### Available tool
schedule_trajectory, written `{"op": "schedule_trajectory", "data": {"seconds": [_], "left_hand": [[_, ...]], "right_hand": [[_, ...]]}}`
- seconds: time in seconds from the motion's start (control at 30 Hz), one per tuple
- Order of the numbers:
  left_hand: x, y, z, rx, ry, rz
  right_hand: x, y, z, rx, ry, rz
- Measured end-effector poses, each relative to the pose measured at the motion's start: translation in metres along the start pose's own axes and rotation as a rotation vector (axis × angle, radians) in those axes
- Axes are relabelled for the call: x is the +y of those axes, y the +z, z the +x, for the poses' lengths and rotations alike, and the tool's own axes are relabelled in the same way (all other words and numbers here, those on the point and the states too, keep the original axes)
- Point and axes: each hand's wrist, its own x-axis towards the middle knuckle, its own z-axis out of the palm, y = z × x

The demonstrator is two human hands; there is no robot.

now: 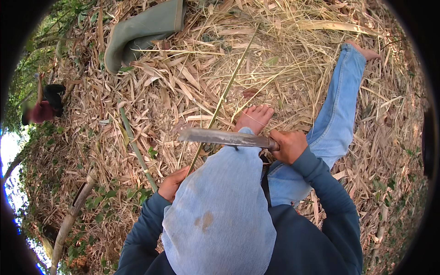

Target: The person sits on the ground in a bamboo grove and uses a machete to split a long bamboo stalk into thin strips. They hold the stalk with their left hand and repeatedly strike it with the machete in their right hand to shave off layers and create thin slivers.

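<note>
My right hand (289, 145) is closed round the handle of a machete (220, 137), whose broad worn blade points left across my raised knee and shin. A long, thin greenish bamboo strip (228, 87) runs from my left hand (173, 183) up and away to the right, crossing the blade near its tip. The fingers of my left hand are curled at the strip's near end, partly hidden behind my jeans-covered knee (215, 215). Beside my left wrist lies a green bamboo stick (133, 142) on the dry leaves.
My bare foot (255, 118) rests just beyond the blade, and my other leg (337, 101) stretches out to the right. A green rubber boot (142, 32) lies at the far left. Pale shavings (298, 55) cover the ground ahead. A person (43, 107) is at the left edge, near a log (71, 217).
</note>
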Motion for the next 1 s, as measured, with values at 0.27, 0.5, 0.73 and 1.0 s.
{"op": "schedule_trajectory", "data": {"seconds": [0.27,0.5,0.73,1.0], "left_hand": [[0.0,0.006,0.002,0.013,0.014,0.041],[-0.001,0.007,0.002,0.013,-0.012,0.048],[0.002,0.008,0.006,0.032,-0.017,0.047],[0.012,0.021,0.026,0.03,0.018,0.17]], "right_hand": [[-0.009,-0.019,0.006,-0.008,-0.042,-0.082],[0.03,-0.02,0.024,0.072,0.108,-0.094],[0.087,-0.02,0.075,0.111,0.394,-0.075],[0.115,-0.036,0.089,0.196,0.545,0.07]]}}
